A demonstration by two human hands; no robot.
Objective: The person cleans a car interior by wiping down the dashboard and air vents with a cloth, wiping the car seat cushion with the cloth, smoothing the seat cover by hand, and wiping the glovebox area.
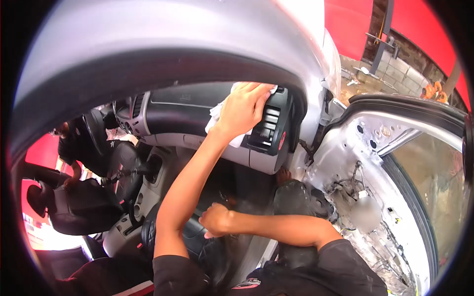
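My left hand (240, 111) reaches over the passenger side of the dashboard (182, 111) and presses down on a white cloth (216, 114). The cloth bunches out on both sides of the palm, beside the air vent (266, 126). Part of it is hidden beneath the fingers. Lower down, my right hand (217, 220) is curled into a fist above the black leather seat (197, 251), and nothing shows in it.
The car door (360, 148) stands open at right, its inner panel off and wiring exposed. The roof edge (173, 74) arches overhead. Across the cabin, another person (84, 143) in dark clothing is by the far seat (84, 207). The gear lever (148, 167) is between the seats.
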